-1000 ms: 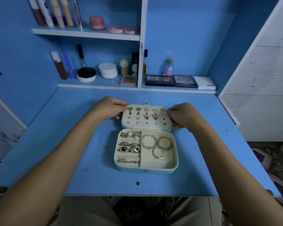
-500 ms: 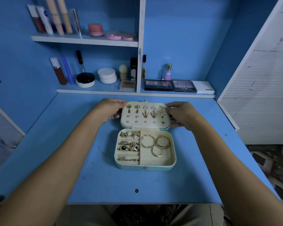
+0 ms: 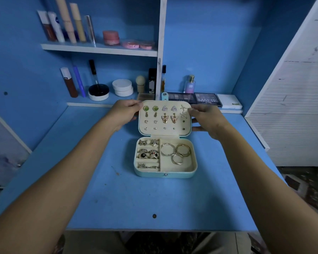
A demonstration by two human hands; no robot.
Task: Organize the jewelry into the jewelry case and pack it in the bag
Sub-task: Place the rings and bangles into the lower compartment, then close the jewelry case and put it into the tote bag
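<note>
Head cam: jewelry case point(image 3: 165, 158) sat open mid-desk point(image 3: 117, 198), rings and hoops point(image 3: 176, 153) in the base, earrings pinned on the lid point(image 3: 164, 118). Looked like the closing step; next move needed both hands to fold the lid forward evenly, then snap it. Left hand point(image 3: 124, 112) pinched the lid's left edge, right hand point(image 3: 205, 119) its right edge, forearms extended. Bag not visible.

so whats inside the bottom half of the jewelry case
Rings fill the left slots of the jewelry case; three gold hoops lie in the right compartment. Anything under the hoops or deep in the slots is hidden.
</note>
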